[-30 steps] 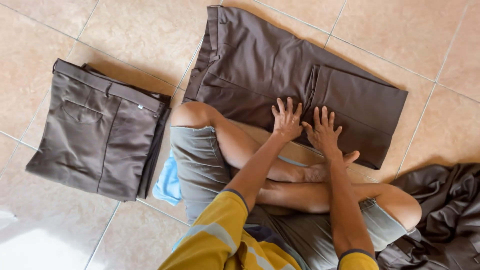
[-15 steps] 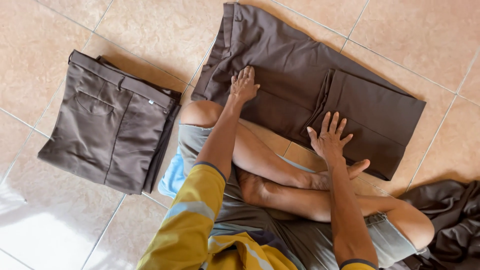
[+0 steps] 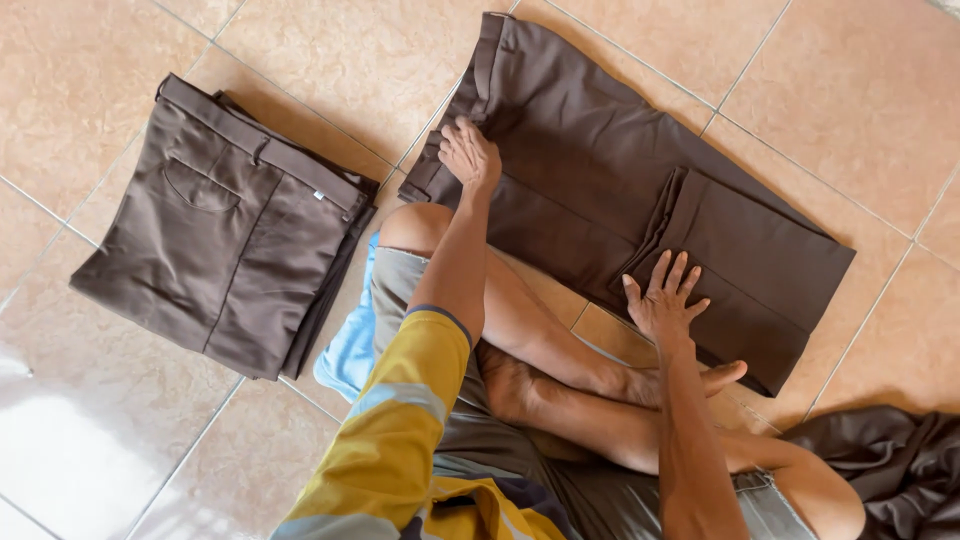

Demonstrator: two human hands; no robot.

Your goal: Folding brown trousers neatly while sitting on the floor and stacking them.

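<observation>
Dark brown trousers (image 3: 590, 170) lie spread on the tiled floor in front of my crossed legs, with the leg end folded back over the middle. My left hand (image 3: 468, 155) rests on the waistband end at the left, fingers curled onto the cloth. My right hand (image 3: 662, 298) lies flat with fingers spread on the folded leg part near the front edge. Neither hand has lifted the cloth off the floor.
A stack of folded grey-brown trousers (image 3: 225, 235) lies on the tiles (image 3: 330, 60) to the left. A light blue cloth (image 3: 350, 345) shows under my left thigh. More dark cloth (image 3: 890, 460) is heaped at the lower right.
My left hand has slid left and away along the trousers to the waistband end. My right hand stayed pressed on the folded leg part. The view has shifted closer.
</observation>
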